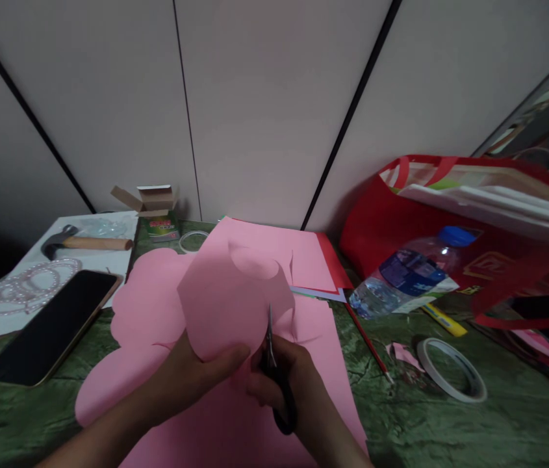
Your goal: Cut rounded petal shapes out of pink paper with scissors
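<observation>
A piece of pink paper is held up above the green marbled tabletop, in the middle of the view, over more pink sheets. Its near edge is gripped by the left hand, with the thumb laid on the upper face. A pair of black-handled scissors is grasped in the right hand, the fingers being curled about the handles. The blades are pointed away from the person and set against the right part of the paper; how far apart they stand cannot be told.

A scalloped pink cutout is laid flat to the left of the held piece. Beyond it, a pink sheet is placed partly over a red sheet.

On the left, a claw hammer and a string of clear beads are rested on a white sheet, and a smartphone is laid partly over its edge. A small carton is stood near the wall with its flaps raised.

On the right, a water bottle is tilted in front of a red tote bag. A red pencil is laid beside the pink sheets, and a roll of tape is seen near some pink scraps
</observation>
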A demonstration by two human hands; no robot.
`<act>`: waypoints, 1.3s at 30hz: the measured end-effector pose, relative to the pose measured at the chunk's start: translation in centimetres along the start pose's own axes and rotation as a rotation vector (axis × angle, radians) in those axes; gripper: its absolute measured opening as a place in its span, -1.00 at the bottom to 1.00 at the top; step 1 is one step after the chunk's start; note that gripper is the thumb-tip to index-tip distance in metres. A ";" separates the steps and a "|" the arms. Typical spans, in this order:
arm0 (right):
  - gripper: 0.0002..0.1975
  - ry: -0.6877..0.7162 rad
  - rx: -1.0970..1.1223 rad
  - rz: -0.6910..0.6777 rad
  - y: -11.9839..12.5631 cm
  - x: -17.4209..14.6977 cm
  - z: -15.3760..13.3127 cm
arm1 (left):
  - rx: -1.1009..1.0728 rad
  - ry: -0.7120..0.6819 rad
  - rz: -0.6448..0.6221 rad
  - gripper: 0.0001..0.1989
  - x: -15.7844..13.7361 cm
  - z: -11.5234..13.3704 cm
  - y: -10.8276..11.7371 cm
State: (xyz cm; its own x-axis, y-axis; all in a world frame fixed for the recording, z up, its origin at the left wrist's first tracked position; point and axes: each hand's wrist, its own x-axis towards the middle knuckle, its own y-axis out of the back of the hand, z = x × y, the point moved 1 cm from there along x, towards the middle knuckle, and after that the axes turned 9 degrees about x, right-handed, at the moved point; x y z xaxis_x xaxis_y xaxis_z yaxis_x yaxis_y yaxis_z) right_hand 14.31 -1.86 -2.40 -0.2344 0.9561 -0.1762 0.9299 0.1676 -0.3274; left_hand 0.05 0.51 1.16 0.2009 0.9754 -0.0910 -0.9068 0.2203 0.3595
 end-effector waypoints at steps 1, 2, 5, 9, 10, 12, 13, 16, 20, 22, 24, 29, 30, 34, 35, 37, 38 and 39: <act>-0.77 -0.004 0.004 0.004 0.0 0.0 -0.1 | -0.015 0.002 0.004 -0.85 0.0 0.0 0.0; -0.77 -0.010 0.013 0.011 -0.1 0.0 -0.1 | -0.029 0.006 0.009 -0.84 0.0 0.0 0.0; -0.77 -0.024 0.034 0.029 -0.3 -0.1 -0.5 | -0.049 -0.001 0.011 -0.87 0.0 0.0 -0.1; -0.78 -0.048 0.032 0.045 -0.6 -0.2 -0.8 | -0.079 -0.011 0.009 -0.92 0.0 0.2 -0.1; -0.78 -0.052 0.032 0.048 -0.6 -0.2 -0.9 | -0.088 -0.005 0.017 -0.93 0.0 0.3 -0.1; -0.79 -0.053 0.028 0.049 -0.6 -0.2 -0.9 | -0.106 0.001 0.029 -0.95 0.0 0.4 -0.1; -0.80 -0.050 0.027 0.045 -0.5 -0.1 -0.8 | -0.115 0.001 0.035 -0.95 0.0 0.4 -0.1; -0.81 -0.042 0.030 0.036 -0.4 -0.1 -0.6 | -0.123 0.004 0.043 -0.93 -0.1 0.5 0.0; -0.83 -0.057 0.048 0.050 -0.5 -0.1 -0.4 | -0.085 0.020 0.052 -0.91 0.0 0.3 0.1; -0.86 -0.053 0.063 0.055 -0.6 -0.1 -0.4 | -0.077 0.020 0.053 -0.91 0.0 0.2 0.1; -0.88 -0.060 0.064 0.073 -0.6 -0.1 -0.4 | -0.088 0.002 0.043 -0.92 0.0 0.0 0.1; -0.88 -0.070 0.044 0.055 -0.5 -0.1 -0.3 | -0.071 -0.041 0.010 -0.90 0.3 -0.7 0.4; -0.87 -0.066 0.043 0.052 -0.5 -0.1 -0.3 | -0.066 -0.043 -0.002 -0.89 0.3 -0.9 0.5; -0.84 -0.079 0.034 0.070 -0.5 -0.2 -0.4 | -0.083 -0.030 -0.028 -0.88 0.5 -1.5 0.7; -0.84 -0.080 0.035 0.076 -0.6 -0.2 -0.5 | -0.092 -0.023 -0.019 -0.89 0.6 -1.6 0.7; -0.81 -0.072 0.042 0.076 -0.7 -0.2 -0.6 | -0.096 -0.027 0.005 -0.83 0.5 -1.5 0.6; -0.80 -0.065 0.048 0.066 -0.8 -0.2 -0.7 | -0.092 -0.039 0.010 -0.78 0.5 -1.4 0.6; -0.80 -0.058 0.057 0.053 -0.9 -0.2 -0.7 | -0.083 -0.046 0.003 -0.74 0.4 -1.2 0.5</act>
State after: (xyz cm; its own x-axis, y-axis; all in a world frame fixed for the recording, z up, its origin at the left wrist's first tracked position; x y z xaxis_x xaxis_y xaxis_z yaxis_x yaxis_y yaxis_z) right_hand 13.75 -2.05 -1.38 -0.2027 0.9475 -0.2474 0.9243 0.1017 -0.3678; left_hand -0.75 1.04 0.13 0.2132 0.9759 -0.0462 -0.9347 0.2174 0.2813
